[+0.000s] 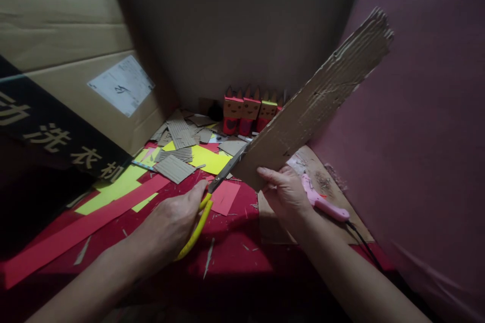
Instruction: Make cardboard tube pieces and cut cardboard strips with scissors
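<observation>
My left hand (178, 217) is closed around the yellow handles of a pair of scissors (204, 217). The blades point up and to the right and meet the lower left edge of a long cardboard strip (310, 106). Gripped near its lower end by my right hand (286, 194), with the thumb on the near face, the strip slants up to the right above the table. Its far end is ragged, with corrugations showing. Below the blades lies a small red paper piece (225, 197).
A pink glue gun (322, 202) rests on a cardboard sheet (276, 227) at right. Cardboard scraps (176, 166), yellow paper (210, 159) and a red paper strip (87, 227) cover the left. Several small box figures (233, 108) stand behind. A large carton (68, 45) rises at left.
</observation>
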### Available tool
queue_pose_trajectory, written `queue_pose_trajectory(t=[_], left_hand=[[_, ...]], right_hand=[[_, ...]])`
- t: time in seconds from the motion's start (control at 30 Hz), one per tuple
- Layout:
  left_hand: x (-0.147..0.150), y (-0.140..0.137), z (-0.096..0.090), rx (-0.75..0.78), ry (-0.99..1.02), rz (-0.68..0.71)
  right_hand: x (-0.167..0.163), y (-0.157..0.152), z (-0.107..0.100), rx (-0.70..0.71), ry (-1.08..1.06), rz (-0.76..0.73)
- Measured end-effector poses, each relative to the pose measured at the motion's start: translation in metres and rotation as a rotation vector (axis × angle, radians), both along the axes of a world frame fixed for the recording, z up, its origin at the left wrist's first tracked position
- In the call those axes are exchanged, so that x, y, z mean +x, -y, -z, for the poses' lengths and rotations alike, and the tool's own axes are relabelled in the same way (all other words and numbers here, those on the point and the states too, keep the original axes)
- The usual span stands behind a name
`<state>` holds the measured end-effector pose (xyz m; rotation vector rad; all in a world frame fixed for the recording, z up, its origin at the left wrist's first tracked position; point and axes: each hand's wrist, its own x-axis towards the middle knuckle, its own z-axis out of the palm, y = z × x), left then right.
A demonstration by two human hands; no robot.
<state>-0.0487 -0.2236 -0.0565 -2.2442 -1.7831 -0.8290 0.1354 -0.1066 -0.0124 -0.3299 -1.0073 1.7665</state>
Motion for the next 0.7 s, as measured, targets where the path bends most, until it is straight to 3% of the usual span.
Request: queue_pose_trajectory(t=[0.2,0.53,0.7], left_hand=[[0.003,-0.001,-0.003,-0.137,0.093,-0.021],[0.005,0.004,0.002,-0.074,-0.031,-0.037],[0.0,0.006,-0.003,-0.146,0.154,-0.126]], right_hand=[[-0.003,0.005,0.005,-0.019,0.027,-0.035],[-0.008,0.01,0.006,-0.055,0.06,-0.051],[-0.01,0.01,0.007,-0.049,0.057,-0.037]])
